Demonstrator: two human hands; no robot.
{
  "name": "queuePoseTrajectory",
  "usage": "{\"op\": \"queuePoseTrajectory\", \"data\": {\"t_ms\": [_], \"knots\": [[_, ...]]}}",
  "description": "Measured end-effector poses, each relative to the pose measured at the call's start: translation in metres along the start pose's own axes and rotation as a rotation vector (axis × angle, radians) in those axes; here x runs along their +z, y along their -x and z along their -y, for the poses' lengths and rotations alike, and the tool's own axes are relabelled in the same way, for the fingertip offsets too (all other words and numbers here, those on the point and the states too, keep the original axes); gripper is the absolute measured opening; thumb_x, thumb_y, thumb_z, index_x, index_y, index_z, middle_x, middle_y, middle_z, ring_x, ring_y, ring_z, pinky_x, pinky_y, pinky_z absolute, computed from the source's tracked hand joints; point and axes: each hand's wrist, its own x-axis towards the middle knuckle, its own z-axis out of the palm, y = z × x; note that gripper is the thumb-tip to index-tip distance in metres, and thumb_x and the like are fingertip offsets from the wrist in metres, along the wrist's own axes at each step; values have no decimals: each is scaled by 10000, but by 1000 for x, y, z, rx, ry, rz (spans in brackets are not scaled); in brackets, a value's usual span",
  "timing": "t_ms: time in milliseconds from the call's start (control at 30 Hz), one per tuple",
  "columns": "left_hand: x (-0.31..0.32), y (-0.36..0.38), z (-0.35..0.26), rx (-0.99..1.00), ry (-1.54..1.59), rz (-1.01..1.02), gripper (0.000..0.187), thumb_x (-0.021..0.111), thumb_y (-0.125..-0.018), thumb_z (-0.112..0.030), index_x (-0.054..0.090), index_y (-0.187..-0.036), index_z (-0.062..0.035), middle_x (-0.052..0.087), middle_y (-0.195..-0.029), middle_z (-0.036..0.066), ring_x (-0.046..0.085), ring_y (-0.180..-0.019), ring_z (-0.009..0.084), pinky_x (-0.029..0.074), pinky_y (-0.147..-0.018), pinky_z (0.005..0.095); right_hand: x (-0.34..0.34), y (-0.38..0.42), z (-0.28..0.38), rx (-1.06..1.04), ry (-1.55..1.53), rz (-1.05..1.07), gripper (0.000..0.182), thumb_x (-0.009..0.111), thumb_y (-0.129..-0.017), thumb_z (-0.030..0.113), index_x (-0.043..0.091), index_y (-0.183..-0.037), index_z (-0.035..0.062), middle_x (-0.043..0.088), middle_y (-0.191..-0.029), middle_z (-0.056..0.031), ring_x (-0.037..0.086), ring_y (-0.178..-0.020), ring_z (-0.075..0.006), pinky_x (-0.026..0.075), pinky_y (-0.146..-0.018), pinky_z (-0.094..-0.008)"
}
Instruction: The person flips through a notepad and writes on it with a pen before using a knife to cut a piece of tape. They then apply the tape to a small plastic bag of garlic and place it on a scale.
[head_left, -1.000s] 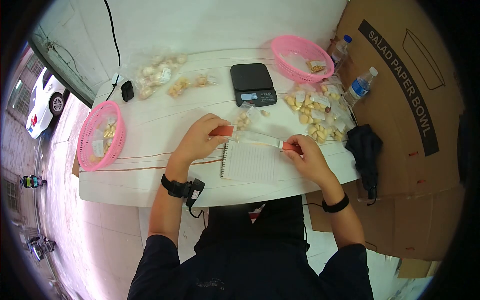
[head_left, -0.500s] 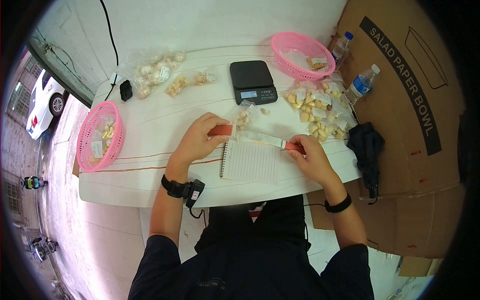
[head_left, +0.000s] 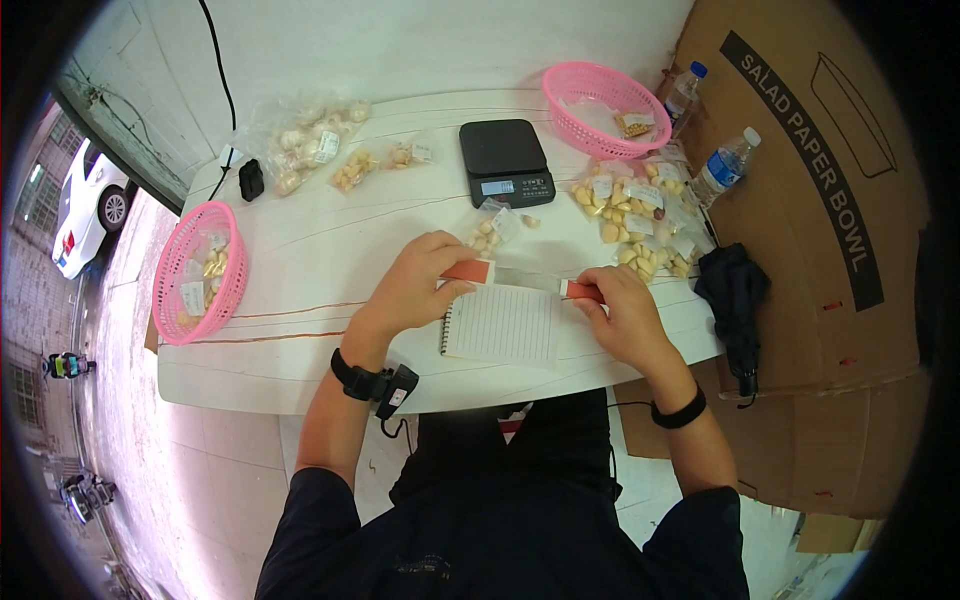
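Observation:
My right hand (head_left: 625, 312) is closed around the orange handle (head_left: 583, 291) of a knife. The knife's pale blade (head_left: 528, 280) points left, above the top of a spiral notebook (head_left: 505, 325) with lined pages. In my left hand (head_left: 415, 285) an orange sleeve with a white end (head_left: 468, 271) is pinched between thumb and fingers. The blade's left end is at the sleeve, and its tip is hidden. Just behind the blade lies a small clear bag of garlic cloves (head_left: 485, 236) with a white label.
A black digital scale (head_left: 505, 160) stands behind the hands. Bagged cloves (head_left: 630, 215) are heaped at right, near a pink basket (head_left: 600, 140), bottles (head_left: 728, 165) and a folded black umbrella (head_left: 732, 310). Another pink basket (head_left: 170, 265) and a bag of garlic bulbs (head_left: 300, 150) are at left.
My left hand has moved right with the orange sleeve, and less of the blade shows between the two hands. My right hand has barely moved.

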Motion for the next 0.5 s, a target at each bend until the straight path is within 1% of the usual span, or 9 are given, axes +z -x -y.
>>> {"op": "queuePoseTrajectory", "data": {"t_ms": [133, 200, 333, 400, 467, 500], "knots": [[18, -2, -4, 79, -17, -20, 373, 793, -773, -95, 695, -1125, -17, 643, -1080, 152, 606, -1015, 327, 503, -892, 404, 7, -4, 7, -35, -19, -10, 208, 730, -835, 92, 638, -1008, 21, 676, -915, -132, 610, -878, -341, 481, -774, -432], [28, -6, -11, 158, -65, -40, 378, 783, -779, -88, 684, -1133, -5, 644, -1099, 163, 602, -1033, 344, 499, -905, 416, 13, -7, 12, -46, -25, -16, 204, 732, -833, 92, 640, -1002, 23, 677, -913, -130, 610, -875, -340, 482, -772, -431], [44, -12, -21, 208, -90, -75, 372, 781, -779, -90, 682, -1128, -9, 642, -1104, 168, 597, -1040, 360, 497, -916, 424, 18, -9, 18, -60, 1, -12, 198, 735, -830, 91, 646, -997, 35, 684, -925, -117, 611, -884, -337, 486, -772, -427], [41, -15, -15, 205, -44, -49, 365, 773, -781, -85, 680, -1126, -14, 639, -1109, 168, 597, -1032, 368, 495, -916, 426, 16, -14, 18, -95, 7, -22, 200, 733, -830, 89, 645, -1003, 37, 687, -925, -110, 612, -884, -333, 486, -772, -428], [36, -12, -17, 183, -58, -102, 348, 771, -779, -80, 679, -1108, -14, 636, -1095, 166, 598, -1025, 370, 496, -915, 429, 17, -14, 20, -66, -55, 2, 293, 737, -817, 83, 636, -1087, 28, 677, -1005, -143, 604, -945, -350, 485, -823, -435], [28, -6, -15, 175, -51, -139, 331, 768, -777, -74, 678, -1090, -14, 633, -1081, 164, 599, -1018, 372, 496, -914, 433, 17, -17, 24, -101, -57, -98, 346, 730, -811, 74, 625, -1137, 25, 663, -1051, -161, 594, -987, -361, 475, -869, -437]]}}
